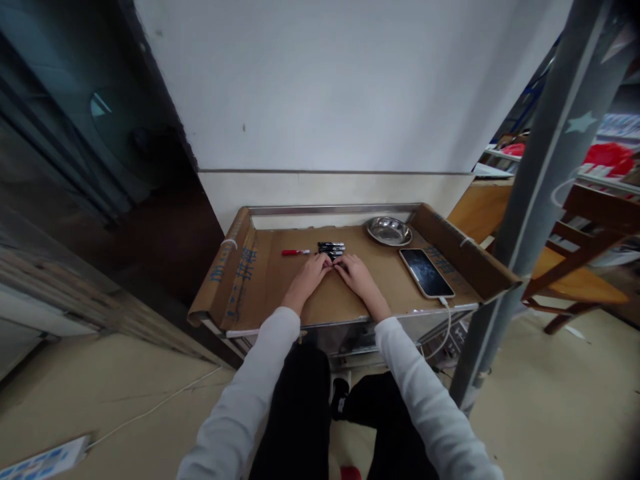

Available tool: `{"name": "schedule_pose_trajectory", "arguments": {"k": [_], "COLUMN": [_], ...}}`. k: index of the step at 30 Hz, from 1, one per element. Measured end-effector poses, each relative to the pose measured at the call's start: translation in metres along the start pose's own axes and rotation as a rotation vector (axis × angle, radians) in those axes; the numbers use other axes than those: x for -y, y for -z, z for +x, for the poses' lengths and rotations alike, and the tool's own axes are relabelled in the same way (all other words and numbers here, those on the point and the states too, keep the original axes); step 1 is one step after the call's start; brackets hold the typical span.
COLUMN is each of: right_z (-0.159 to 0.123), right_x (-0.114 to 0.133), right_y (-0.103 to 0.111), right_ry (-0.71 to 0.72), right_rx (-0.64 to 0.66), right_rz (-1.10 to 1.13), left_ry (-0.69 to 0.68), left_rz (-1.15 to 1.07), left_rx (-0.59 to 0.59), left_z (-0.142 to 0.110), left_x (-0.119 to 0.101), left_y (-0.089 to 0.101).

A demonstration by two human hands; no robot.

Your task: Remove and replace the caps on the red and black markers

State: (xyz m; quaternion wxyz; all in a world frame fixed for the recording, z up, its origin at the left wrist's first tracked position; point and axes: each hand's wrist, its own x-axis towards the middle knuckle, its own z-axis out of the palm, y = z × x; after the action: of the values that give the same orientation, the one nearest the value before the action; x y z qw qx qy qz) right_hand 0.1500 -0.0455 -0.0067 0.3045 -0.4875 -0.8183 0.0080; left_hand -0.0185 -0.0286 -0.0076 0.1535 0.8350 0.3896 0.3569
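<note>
Several black markers (331,245) lie side by side, pointing left to right, on a cardboard-lined table (280,287). My left hand (314,272) is at their near side, its fingers curled and pressed together. Opposite it, my right hand (354,272) also has its fingers closed, and the fingertips of both hands almost meet. Whatever is pinched between them is too small and covered to make out; the nearest markers are partly hidden by my fingers. A red marker (295,252) with a pale end rests alone to the left of the black ones.
A round metal dish (389,231) stands at the back right of the table. Nearer lies a phone (427,273) with a white cable (447,327) hanging over the front edge. Cardboard walls rise at both sides. A grey post (540,193) and a wooden chair (575,273) are on the right.
</note>
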Motion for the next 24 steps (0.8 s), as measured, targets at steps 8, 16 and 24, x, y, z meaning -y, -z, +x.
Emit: {"name": "schedule_pose_trajectory", "arguments": {"k": [8,16,24], "right_z": [-0.001,-0.005,-0.005], "right_x": [0.006,0.004,0.007], "right_y": [0.005,0.009,0.010], "right_ry": [-0.020,-0.265,-0.263], "right_rx": [0.014,-0.103,-0.086], "right_rz": [-0.092,-0.211,-0.271], "left_ry": [-0.053,-0.088,-0.059], "left_rz": [0.055,0.347,0.359], "left_rx": [-0.048,0.021,-0.064], "left_z": [-0.001,-0.002,-0.002], "left_x": [-0.006,-0.007,-0.008], "left_y": [0.003,0.003,0.005]}}
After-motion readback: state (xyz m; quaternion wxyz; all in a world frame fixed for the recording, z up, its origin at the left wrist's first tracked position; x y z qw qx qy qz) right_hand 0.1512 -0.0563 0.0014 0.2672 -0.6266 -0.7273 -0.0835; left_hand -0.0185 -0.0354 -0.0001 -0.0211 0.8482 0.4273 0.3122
